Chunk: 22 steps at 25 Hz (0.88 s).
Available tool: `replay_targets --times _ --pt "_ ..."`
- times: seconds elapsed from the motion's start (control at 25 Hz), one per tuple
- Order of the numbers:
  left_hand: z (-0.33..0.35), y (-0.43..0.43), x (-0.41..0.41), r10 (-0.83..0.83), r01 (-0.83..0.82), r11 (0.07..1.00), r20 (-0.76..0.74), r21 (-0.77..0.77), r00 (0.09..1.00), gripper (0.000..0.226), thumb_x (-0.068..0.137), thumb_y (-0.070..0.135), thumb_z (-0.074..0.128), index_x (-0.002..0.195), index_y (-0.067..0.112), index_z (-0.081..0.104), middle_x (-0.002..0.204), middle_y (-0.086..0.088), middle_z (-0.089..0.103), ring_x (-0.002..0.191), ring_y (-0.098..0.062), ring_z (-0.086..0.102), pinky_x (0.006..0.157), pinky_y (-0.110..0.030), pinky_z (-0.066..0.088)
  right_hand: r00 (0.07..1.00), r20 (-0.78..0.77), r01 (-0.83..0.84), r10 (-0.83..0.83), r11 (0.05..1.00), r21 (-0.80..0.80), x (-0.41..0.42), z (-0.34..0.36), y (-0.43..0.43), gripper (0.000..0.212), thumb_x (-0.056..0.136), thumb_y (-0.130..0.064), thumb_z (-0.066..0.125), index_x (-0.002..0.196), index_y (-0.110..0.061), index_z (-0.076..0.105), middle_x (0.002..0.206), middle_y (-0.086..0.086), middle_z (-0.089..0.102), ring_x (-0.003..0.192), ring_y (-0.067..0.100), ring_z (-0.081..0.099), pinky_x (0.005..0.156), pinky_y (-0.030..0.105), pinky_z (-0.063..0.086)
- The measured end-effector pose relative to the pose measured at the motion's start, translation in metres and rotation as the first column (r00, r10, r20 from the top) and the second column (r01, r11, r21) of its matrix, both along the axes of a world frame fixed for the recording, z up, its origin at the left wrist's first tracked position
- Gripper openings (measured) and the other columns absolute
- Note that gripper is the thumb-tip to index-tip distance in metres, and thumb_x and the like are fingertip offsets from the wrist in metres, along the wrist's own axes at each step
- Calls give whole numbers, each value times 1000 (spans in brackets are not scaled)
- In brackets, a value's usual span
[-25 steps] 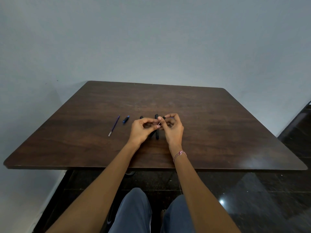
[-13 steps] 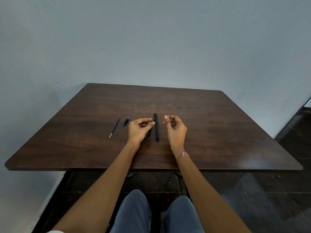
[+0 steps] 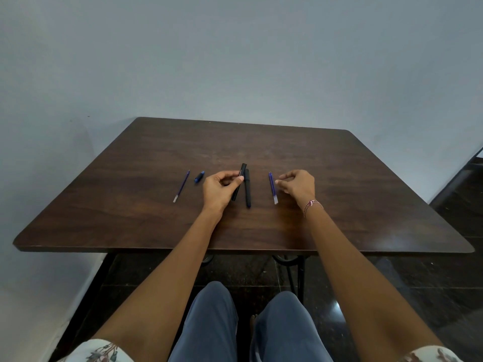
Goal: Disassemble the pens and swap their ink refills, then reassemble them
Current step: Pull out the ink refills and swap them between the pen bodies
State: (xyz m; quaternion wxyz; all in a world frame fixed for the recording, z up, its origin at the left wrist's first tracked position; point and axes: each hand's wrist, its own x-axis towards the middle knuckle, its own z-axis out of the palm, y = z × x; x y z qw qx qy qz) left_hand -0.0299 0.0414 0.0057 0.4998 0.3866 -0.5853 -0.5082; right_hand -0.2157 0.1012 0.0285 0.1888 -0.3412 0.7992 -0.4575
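Two refills lie on the wood. The right refill [image 3: 273, 188] is the new arrival: it is absent from the table a second ago, when both my hands are bunched over the barrel [image 3: 239, 181] drawing it out. It rests near the other barrel [image 3: 247, 188], on its right. The left refill [image 3: 181, 186] keeps its place well off to the left, with the blue piece [image 3: 199, 177] just beside it.

My left hand [image 3: 219, 189] pinches the barrel at mid-length between thumb and fingers, slanted alongside the other barrel. My right hand [image 3: 298, 186] has let go. Its fingers are loosely curled around nothing, just right of the right refill and apart from it.

By my reading both pens are now emptied, so disassembly is done and the swap comes next: the left refill goes into the barrel I hold. The table [image 3: 366, 205] carries the rest.
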Motion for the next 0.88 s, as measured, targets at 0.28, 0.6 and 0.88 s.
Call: replay_targets --times 0.28,0.6,0.88 --pt "-1 -1 0 -15 15 1000 32 -2 999 21 77 9 75 97 17 71 87 7 70 87 -9 67 80 -20 52 998 9 -69 68 979 194 -2 6 -9 16 77 -13 77 90 -6 71 89 5 67 83 13 62 87 31 55" --pt "0 1 1 -7 7 1000 32 4 999 22 78 7 75 99 13 70 88 4 70 88 -10 66 81 -20 52 999 21 -52 49 984 169 -8 5 -7 13 78 6 70 82 -6 70 86 11 66 80 17 64 78 30 58" --pt "2 2 1 -3 4 1000 52 -24 999 23 78 7 75 100 12 70 84 8 69 80 -1 65 71 -10 50 994 -101 54 -45 995 88 -11 -1 -6 11 80 -16 75 81 -7 69 89 13 70 86 22 64 89 38 54"
